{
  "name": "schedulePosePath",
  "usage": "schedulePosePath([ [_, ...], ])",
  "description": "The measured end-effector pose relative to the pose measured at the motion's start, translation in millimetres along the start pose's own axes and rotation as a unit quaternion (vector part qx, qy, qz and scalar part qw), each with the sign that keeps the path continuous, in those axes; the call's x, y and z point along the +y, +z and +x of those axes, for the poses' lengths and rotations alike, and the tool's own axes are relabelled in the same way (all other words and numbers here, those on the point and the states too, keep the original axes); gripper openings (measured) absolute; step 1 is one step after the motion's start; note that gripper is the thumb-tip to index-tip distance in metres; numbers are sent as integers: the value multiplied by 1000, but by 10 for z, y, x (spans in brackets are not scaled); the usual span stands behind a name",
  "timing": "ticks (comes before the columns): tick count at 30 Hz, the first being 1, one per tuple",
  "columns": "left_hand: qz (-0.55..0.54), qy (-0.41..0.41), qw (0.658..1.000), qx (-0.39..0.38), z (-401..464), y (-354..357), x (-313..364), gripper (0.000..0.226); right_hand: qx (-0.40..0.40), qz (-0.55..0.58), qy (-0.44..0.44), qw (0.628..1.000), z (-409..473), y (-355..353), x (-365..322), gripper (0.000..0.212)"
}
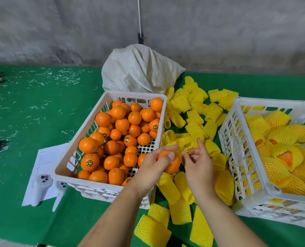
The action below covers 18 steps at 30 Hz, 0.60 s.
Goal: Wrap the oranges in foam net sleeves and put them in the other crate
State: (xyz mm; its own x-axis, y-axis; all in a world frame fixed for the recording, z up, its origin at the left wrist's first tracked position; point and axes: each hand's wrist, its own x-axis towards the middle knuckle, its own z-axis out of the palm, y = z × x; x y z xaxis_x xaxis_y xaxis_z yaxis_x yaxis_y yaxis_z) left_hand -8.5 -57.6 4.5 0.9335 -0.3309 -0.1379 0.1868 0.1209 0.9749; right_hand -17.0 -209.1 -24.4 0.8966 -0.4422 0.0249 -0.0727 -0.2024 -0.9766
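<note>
Left hand [154,162] has its grip around one bare orange [171,164], thumb across the top, held above the gap between the two crates near the front of the tabletop [41,107]. Right hand [198,163] just beside it, palm up, fingers loosely curled; fingertips pinch the edge of a yellow foam sleeve [188,146] against the orange's far side. Left crate [73,155], white and slotted, is piled with bare oranges [122,124], some with round stickers. Right crate [237,150], at the right edge of the tabletop, holds wrapped oranges [282,134], orange skin showing at a few sleeve openings. Loose sleeves [194,107] lie scattered between the crates, from behind them to the front edge. White sack [139,68] stands behind the left crate, against the wall. Sheet of paper [44,157] left of that crate, with two white controllers [39,184] on it. Pale shreds litter the green cover toward the left back corner.
</note>
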Motion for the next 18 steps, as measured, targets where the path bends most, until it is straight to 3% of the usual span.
schedulePosePath([
  [4, 27, 32, 999, 28, 29, 45, -40, 54, 22, 29, 1, 999, 51, -102, 108, 17],
  [9, 105, 61, 989, 89, 199, 202, -45, 51, -3, 44, -101, 994, -174, -57, 8, 29],
  [13, 109, 35, 993, -11, 186, 74, -101, 69, 6, 18, -141, 990, -257, -44, -28, 42],
  [15, 139, 41, 988, -53, 169, 26, -112, 77, 5, 1, -155, 988, -227, -80, -23, 37],
  [18, 149, 96, 983, -43, 170, 82, -176, 66, 2, -26, -207, 978, -168, -136, -17, 22],
])
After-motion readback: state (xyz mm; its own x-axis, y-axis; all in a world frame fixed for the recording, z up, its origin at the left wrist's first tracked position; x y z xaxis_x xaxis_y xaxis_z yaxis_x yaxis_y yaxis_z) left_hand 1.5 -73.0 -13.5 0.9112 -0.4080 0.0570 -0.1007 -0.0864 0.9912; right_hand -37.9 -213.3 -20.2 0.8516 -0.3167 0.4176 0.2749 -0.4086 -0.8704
